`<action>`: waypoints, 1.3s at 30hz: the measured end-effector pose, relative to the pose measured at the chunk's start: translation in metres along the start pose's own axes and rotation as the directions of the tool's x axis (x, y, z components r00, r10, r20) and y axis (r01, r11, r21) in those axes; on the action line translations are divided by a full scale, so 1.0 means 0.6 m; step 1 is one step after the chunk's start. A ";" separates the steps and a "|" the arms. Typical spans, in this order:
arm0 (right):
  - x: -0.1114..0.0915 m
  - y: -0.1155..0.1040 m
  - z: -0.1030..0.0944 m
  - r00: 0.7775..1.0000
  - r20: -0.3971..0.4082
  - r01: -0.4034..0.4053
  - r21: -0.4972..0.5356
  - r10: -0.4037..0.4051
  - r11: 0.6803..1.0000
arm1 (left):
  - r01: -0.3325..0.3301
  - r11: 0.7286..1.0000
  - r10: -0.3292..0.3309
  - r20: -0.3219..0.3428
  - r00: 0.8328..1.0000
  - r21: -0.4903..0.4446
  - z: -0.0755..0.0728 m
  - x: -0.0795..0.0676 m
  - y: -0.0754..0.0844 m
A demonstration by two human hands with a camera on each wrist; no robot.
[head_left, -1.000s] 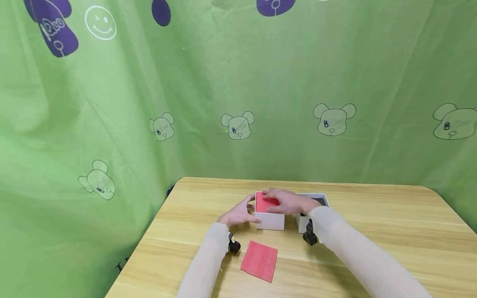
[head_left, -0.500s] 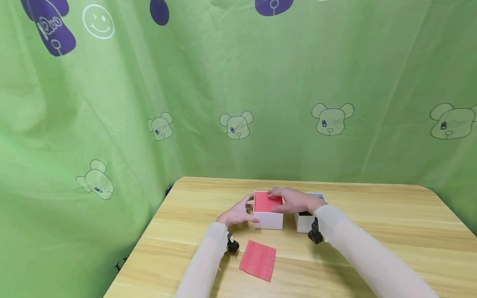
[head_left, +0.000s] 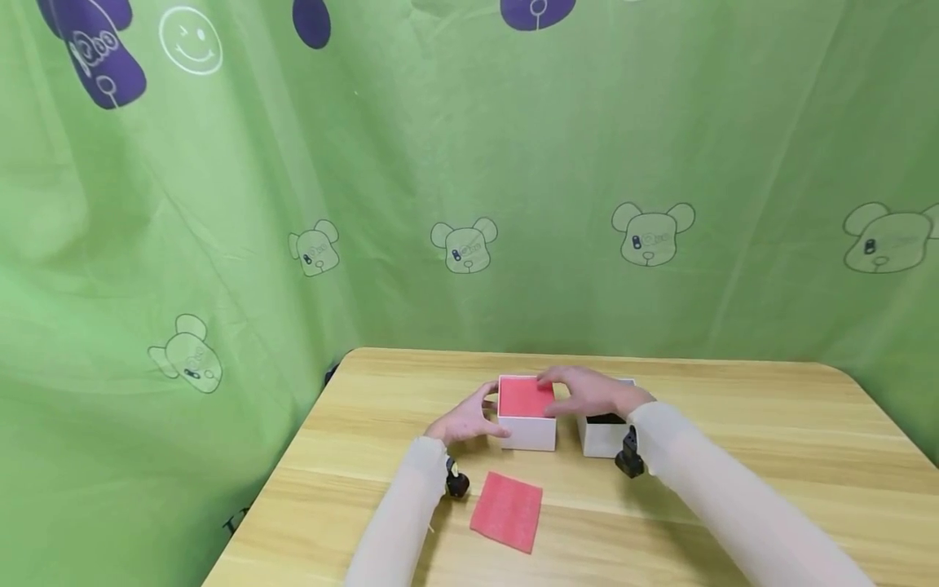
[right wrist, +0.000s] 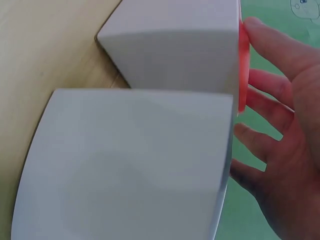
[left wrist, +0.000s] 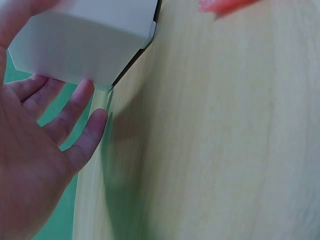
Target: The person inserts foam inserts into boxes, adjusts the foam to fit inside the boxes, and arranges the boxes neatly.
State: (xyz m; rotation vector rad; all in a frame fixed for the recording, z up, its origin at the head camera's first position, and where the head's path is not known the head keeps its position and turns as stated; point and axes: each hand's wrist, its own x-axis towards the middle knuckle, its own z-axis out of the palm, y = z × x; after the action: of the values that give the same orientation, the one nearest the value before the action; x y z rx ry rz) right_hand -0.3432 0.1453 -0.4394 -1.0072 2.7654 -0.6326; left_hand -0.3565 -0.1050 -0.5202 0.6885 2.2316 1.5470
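Observation:
A white box [head_left: 528,434] stands on the table with a red sheet [head_left: 522,397] covering its top. My left hand [head_left: 467,419] holds its left side, the thumb on the front face and the fingers spread toward the back. In the left wrist view, fingertips [left wrist: 86,86] meet the box's edge. My right hand [head_left: 589,391] reaches over the box's right edge with fingers loosely bent; thumb and fingertips are at the red sheet. The right wrist view shows this sheet [right wrist: 243,70] edge-on, slightly above the rim. A second white box [head_left: 603,440], dark inside, is partly hidden under the right hand.
A loose red square sheet [head_left: 508,512] lies flat on the wooden table [head_left: 734,456] in front of the boxes, between the forearms. Behind the table's far edge hangs a green curtain [head_left: 557,310] printed with bear heads.
My right hand has slid rightward across the box top, uncovering more of the red sheet and covering more of the second box. The left hand keeps its place on the box.

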 end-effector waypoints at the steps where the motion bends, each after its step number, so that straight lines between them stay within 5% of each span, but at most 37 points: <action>1: 0.000 0.002 0.000 1.000 -0.002 0.004 0.006 -0.004 1.000 | 0.001 1.000 -0.001 -0.002 1.000 -0.001 -0.001 0.000 -0.001; 39: 0.001 0.010 0.004 0.998 -0.065 -0.026 0.026 0.027 0.999 | -0.016 1.000 0.016 0.006 1.000 -0.003 0.000 0.000 -0.001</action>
State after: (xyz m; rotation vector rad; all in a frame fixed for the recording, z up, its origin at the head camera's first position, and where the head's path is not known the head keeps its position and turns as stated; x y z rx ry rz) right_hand -0.3462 0.1482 -0.4443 -0.9602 2.8139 -0.7068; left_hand -0.3565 -0.1053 -0.5205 0.7108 2.2243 1.5537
